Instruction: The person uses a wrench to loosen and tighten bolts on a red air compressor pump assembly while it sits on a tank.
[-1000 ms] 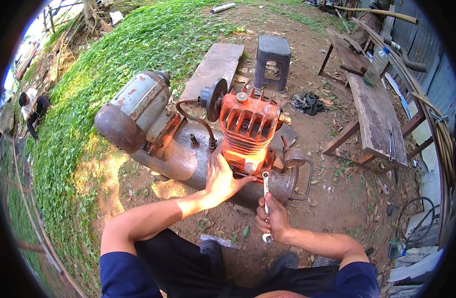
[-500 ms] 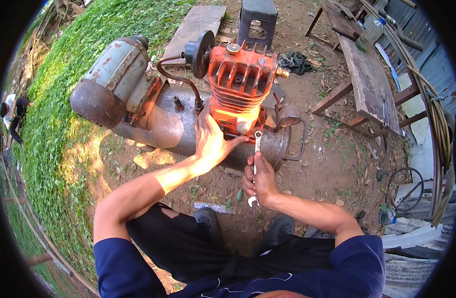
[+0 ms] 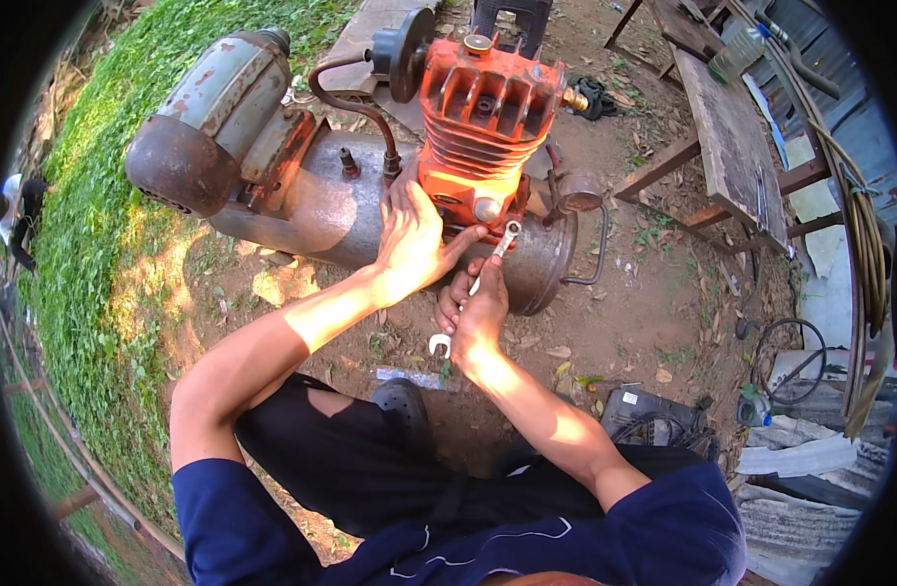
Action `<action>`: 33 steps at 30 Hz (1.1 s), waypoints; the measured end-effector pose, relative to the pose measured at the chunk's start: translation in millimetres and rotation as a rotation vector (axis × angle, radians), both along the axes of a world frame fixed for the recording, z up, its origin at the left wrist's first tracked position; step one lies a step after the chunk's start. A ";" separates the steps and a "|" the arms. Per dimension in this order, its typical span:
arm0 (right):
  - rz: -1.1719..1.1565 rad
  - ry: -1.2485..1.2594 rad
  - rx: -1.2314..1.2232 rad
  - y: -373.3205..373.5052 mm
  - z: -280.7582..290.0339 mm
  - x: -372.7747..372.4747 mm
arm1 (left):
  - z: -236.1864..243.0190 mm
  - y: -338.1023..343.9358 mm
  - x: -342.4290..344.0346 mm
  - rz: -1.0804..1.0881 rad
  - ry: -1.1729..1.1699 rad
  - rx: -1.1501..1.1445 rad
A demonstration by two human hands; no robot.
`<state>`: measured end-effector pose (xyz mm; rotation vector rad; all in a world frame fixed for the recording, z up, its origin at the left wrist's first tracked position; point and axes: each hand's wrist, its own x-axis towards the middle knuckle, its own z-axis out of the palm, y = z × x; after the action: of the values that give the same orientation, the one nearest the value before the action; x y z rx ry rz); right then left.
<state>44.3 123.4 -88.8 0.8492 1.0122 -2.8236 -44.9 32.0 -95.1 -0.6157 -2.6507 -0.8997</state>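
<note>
An orange-red finned compressor pump (image 3: 487,146) stands on a worn grey metal tank (image 3: 316,205) in front of me. My left hand (image 3: 412,234) lies against the pump's base and the tank, fingers stretched out and thumb reaching along the base's front edge. Closed in my right hand (image 3: 479,305) is a silver combination wrench (image 3: 503,244), slanting up to the right. Its ring end is at the base's front right corner; any bolt head under it is too small to make out. The wrench's open-jaw end sticks out below my fingers, to the left.
A grey rusty motor (image 3: 214,122) sits on the tank's left end. A pressure gauge (image 3: 577,191) and a bent metal handle (image 3: 599,249) are at its right. Further right stands a wooden bench (image 3: 731,146). A black case (image 3: 644,415) lies near my right arm.
The wrench has turned from nearly upright to slanted, its jaw end swinging left with my right hand. My left hand keeps its place on the base. The whole view has shifted slightly.
</note>
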 end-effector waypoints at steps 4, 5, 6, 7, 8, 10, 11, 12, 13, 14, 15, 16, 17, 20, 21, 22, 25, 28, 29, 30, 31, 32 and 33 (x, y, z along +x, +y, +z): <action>-0.100 0.018 0.019 -15.6 -1.5 -7.3 | -4.5 -7.8 0.9 -0.027 0.011 -0.062; -0.144 0.012 0.025 -22.5 -1.5 -11.4 | -5.4 -8.2 -3.0 -0.034 0.008 -0.089; -0.181 0.035 0.014 -22.9 -2.8 -16.7 | -5.3 -6.6 -5.4 -0.039 0.016 -0.093; -0.191 0.033 0.013 -23.6 -3.6 -16.7 | -5.2 -5.3 -6.6 -0.044 0.025 -0.096; -0.192 0.032 0.023 -24.4 -4.3 -16.6 | -4.5 -7.2 -6.2 -0.054 0.047 -0.101; -0.202 0.037 0.031 -25.7 -3.7 -15.8 | -1.7 -7.4 -7.2 -0.041 -0.033 -0.128; -0.191 0.029 0.009 -27.1 -3.1 -18.0 | 0.0 -7.0 -7.9 -0.031 -0.034 -0.133; -0.176 0.045 -0.023 -26.5 -1.3 -21.4 | 5.8 -8.1 -10.2 -0.016 -0.068 -0.145; -0.162 0.061 -0.054 -24.4 0.5 -21.6 | 10.6 -7.5 -10.5 -0.006 -0.118 -0.143; -0.139 0.037 -0.082 -18.6 2.0 -17.3 | 14.5 -7.7 -6.9 -0.031 -0.182 -0.102; -0.116 0.040 -0.116 -13.9 8.7 -14.4 | 18.9 -10.3 -5.6 -0.047 -0.241 -0.058; -0.093 0.043 -0.149 -8.6 15.2 -10.0 | 18.7 -12.7 -6.6 -0.050 -0.205 -0.044; -0.071 0.046 -0.182 -3.9 22.4 -4.5 | 17.6 -14.6 -8.6 -0.054 -0.168 -0.030; 0.169 0.090 -0.128 17.6 40.7 29.5 | 15.3 -12.7 -5.6 -0.065 -0.156 0.018; 0.282 0.087 -0.072 30.5 43.5 34.6 | 18.6 -15.3 -3.1 -0.063 -0.162 0.025; 0.409 0.064 0.091 46.4 46.8 33.4 | 19.5 -19.9 0.0 -0.052 -0.141 0.023; 0.586 0.043 0.648 114.5 40.1 12.6 | 19.4 -11.2 4.0 -0.043 -0.122 0.021; 0.706 0.057 1.043 163.7 39.2 -6.7 | 26.0 -6.8 9.2 -0.019 -0.150 0.029; 0.737 0.051 1.105 173.9 39.5 -13.6 | 27.5 -6.8 9.2 -0.022 -0.145 0.028; 0.765 0.043 1.165 178.7 39.5 -19.9 | 28.8 -6.7 9.2 -0.027 -0.141 0.025; 0.778 0.082 1.241 180.0 37.2 -26.9 | 29.3 -6.4 9.2 -0.033 -0.136 0.023; 0.790 0.121 1.317 181.7 33.3 -33.9 | 28.8 -6.6 9.7 -0.023 -0.149 -0.006; 0.802 0.164 1.394 181.5 33.8 -40.5 | 27.9 -7.6 9.5 -0.012 -0.160 -0.035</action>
<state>3.9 305.0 -55.1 0.0373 2.5645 -1.2683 -35.4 24.5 -67.2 -0.5914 -2.8123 -0.9450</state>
